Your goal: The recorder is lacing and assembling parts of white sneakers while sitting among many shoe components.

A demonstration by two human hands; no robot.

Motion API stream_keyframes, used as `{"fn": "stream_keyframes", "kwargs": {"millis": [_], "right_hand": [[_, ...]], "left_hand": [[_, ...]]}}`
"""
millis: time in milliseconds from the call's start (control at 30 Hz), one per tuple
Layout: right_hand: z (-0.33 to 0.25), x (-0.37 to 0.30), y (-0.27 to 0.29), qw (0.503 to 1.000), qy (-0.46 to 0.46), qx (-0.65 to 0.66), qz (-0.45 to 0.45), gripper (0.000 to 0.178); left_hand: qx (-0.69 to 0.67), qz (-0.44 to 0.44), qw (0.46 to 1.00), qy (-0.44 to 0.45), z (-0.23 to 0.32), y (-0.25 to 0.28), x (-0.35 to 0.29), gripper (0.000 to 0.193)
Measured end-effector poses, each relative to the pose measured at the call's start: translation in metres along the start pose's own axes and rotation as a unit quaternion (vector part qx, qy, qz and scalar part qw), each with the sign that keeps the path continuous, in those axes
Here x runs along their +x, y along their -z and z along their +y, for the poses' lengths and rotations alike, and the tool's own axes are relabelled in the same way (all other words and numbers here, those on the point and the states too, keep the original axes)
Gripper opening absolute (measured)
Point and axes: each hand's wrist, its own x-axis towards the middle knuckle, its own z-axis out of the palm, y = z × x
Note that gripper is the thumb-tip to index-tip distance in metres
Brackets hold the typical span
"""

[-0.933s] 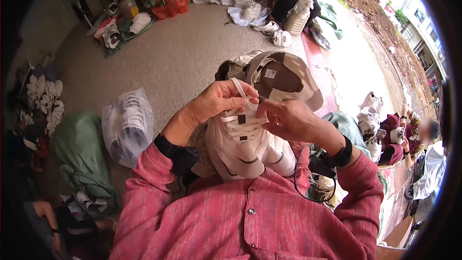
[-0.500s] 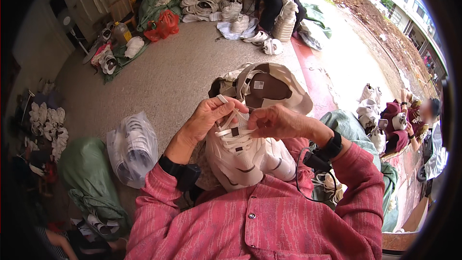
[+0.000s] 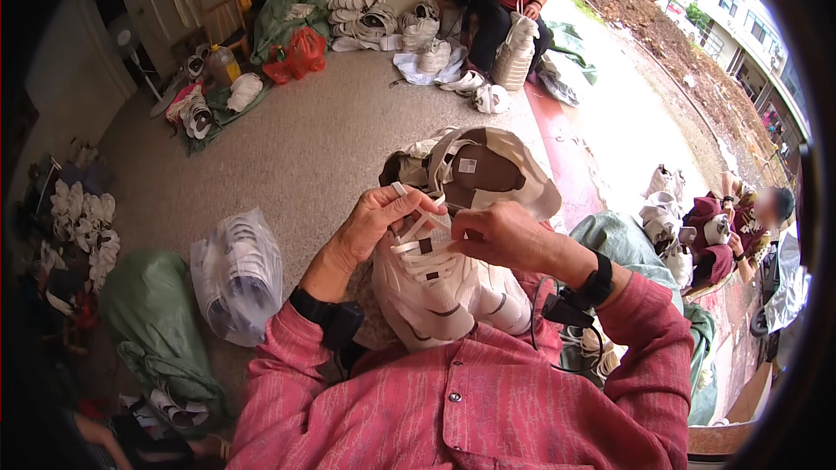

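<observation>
A cream shoe upper [image 3: 444,292] rests against my lap, with pale flat laces crossing its front between my hands. My left hand [image 3: 380,219] pinches a white shoelace [image 3: 401,189], whose end sticks up past the thumb and finger. On the other side, my right hand [image 3: 496,233] is closed at the lacing, fingers bent; a thin strand runs from it toward the left fingertips. Just beyond my hands, more shoe uppers [image 3: 492,170] lean together, one showing a brown lining with a small white label.
Left of me stand a clear plastic bag of stacked uppers [image 3: 239,274] and a green sack [image 3: 157,322]. More uppers [image 3: 361,13] are piled along the far wall. One person [image 3: 509,0] sits ahead handling uppers; another [image 3: 740,226] sits at the right beside a pile.
My right hand has turned and shifted slightly right and down at the lacing. The left hand keeps its pinch on the lace. The person ahead has moved one hand up and apart.
</observation>
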Motion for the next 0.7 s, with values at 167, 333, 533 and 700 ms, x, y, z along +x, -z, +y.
{"fn": "stream_keyframes", "kwargs": {"millis": [167,333,533,700], "right_hand": [[0.005,0.004,0.003,0.999,0.035,0.015,0.009,0.023],[-0.006,-0.003,-0.014,0.997,0.029,-0.066,0.018,0.025],[0.02,0.002,0.003,0.944,-0.114,0.292,0.106,0.024],[0.014,0.01,0.02,0.881,-0.233,0.411,-0.019,0.043]], "left_hand": [[0.014,0.004,1.0,-0.017,-0.002,-0.001,0.0,0.028],[-0.02,0.018,1.0,-0.003,-0.001,-0.006,0.0,0.025],[-0.005,0.029,1.0,-0.001,0.009,-0.009,0.004,0.021],[0.074,-0.012,0.996,-0.045,0.026,-0.024,0.007,0.021]]}}
